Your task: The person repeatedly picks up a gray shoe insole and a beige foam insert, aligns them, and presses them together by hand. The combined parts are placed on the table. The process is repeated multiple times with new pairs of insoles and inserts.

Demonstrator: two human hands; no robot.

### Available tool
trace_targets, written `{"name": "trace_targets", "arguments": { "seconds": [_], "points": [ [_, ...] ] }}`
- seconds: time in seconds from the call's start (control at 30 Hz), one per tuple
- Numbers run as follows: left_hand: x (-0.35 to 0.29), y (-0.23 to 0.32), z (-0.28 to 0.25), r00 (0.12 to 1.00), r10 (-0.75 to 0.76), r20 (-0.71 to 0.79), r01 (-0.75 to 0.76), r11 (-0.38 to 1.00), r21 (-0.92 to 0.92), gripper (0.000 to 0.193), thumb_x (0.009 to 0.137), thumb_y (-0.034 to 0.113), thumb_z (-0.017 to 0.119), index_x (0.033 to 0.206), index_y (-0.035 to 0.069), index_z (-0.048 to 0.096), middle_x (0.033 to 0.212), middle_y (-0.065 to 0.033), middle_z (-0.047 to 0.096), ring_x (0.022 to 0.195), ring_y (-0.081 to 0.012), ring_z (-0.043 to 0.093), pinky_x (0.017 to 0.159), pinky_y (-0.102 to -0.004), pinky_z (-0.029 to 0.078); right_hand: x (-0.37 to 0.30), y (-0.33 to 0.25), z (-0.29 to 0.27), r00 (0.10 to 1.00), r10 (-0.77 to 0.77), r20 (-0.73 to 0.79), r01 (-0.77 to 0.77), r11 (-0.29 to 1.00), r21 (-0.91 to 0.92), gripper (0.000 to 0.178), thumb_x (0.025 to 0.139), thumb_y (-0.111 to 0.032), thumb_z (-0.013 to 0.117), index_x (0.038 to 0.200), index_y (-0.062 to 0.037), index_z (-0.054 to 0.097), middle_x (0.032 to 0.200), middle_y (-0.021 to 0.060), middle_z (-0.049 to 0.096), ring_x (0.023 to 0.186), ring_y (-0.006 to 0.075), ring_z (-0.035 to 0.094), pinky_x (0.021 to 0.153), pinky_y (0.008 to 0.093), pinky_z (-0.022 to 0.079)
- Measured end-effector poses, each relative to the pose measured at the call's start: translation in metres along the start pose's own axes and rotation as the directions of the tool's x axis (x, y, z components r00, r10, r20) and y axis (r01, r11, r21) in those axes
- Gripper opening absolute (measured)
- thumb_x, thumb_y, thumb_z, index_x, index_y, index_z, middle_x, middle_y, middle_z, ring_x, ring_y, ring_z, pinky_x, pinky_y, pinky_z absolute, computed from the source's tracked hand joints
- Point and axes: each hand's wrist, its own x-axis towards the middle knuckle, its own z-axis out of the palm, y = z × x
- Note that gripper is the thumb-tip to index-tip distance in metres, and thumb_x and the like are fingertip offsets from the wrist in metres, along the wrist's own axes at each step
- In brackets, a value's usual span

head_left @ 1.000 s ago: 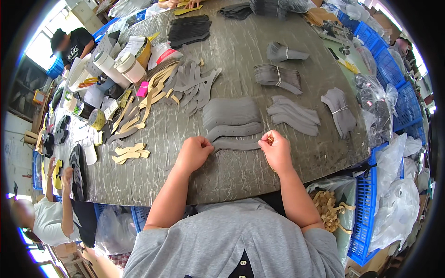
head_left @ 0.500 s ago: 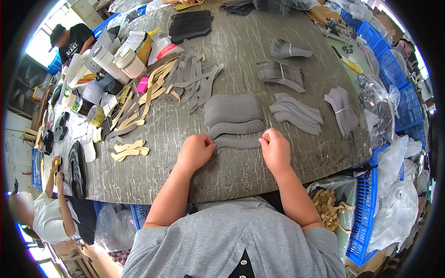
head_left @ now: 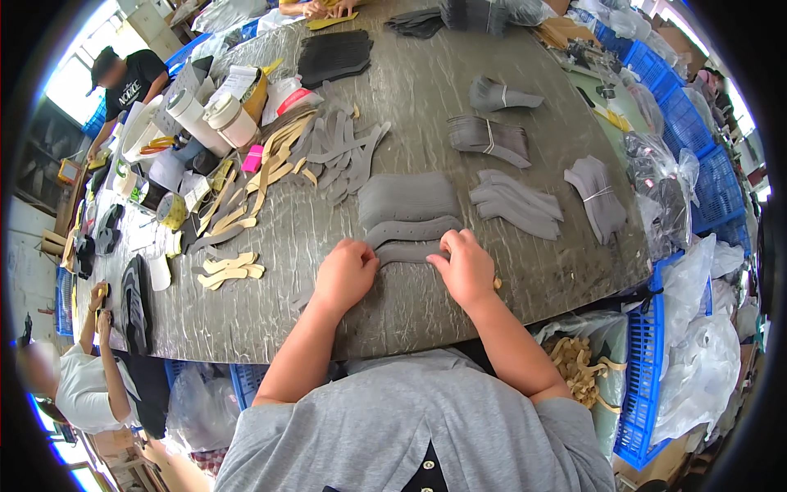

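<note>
A curved grey strip (head_left: 403, 253) lies in front of me, nearest of a fanned row of like pieces. My left hand (head_left: 348, 269) is closed in a pinch at its left end. My right hand (head_left: 467, 269) has its thumb and fingers together on the strip's right part, and covers that end. Just beyond lies a second grey strip (head_left: 416, 229) with small holes along it. Behind it is an overlapping stack of grey strips (head_left: 408, 199). To the right of my right hand is a tiny tan scrap (head_left: 498, 283).
Right on the table are loose grey strips (head_left: 515, 205) and tied bundles (head_left: 596, 197). Left lie tan strips (head_left: 231, 269), a heap of grey strips (head_left: 348, 152), white jars (head_left: 231, 119) and a black sole (head_left: 135, 299). Blue crates (head_left: 643, 377) stand right. Co-workers (head_left: 86, 381) are at left.
My right hand has moved left along the grey strip, closer to my left hand, which stays at the left end. The tan scrap now shows beside my right hand. The view has shifted slightly.
</note>
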Motion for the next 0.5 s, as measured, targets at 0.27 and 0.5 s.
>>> {"name": "trace_targets", "arguments": {
  "seconds": [0.27, 0.5],
  "points": [
    [-0.015, 0.017, 0.001, 0.991, 0.078, -0.108, -0.115, 0.91, -0.398, 0.025, 0.087, 0.003, 0.064, 0.11, -0.001, 0.056, 0.08, -0.0116, 0.067, 0.062, -0.015, 0.057, 0.06, -0.0296, 0.046, 0.006, 0.006, -0.037, 0.997, -0.038, 0.072, 0.041, 0.998, -0.043, 0.013, 0.08, -0.017, 0.071, 0.093, -0.0132, 0.071, 0.089, 0.0082, 0.068, 0.079, 0.0305, 0.066, 0.069, 0.0411, 0.052],
    [-0.023, 0.04, -0.011, 0.975, 0.218, -0.05, -0.224, 0.95, -0.217, 0.048, 0.088, 0.016, 0.067, 0.128, 0.002, 0.045, 0.103, -0.0155, 0.065, 0.067, -0.0222, 0.059, 0.064, -0.0347, 0.05, 0.035, 0.055, -0.085, 0.968, 0.026, -0.249, -0.106, 0.944, -0.313, 0.015, 0.084, -0.016, 0.068, 0.095, -0.0093, 0.072, 0.087, 0.0084, 0.068, 0.082, 0.0296, 0.067, 0.073, 0.0397, 0.052]
  ]
}}
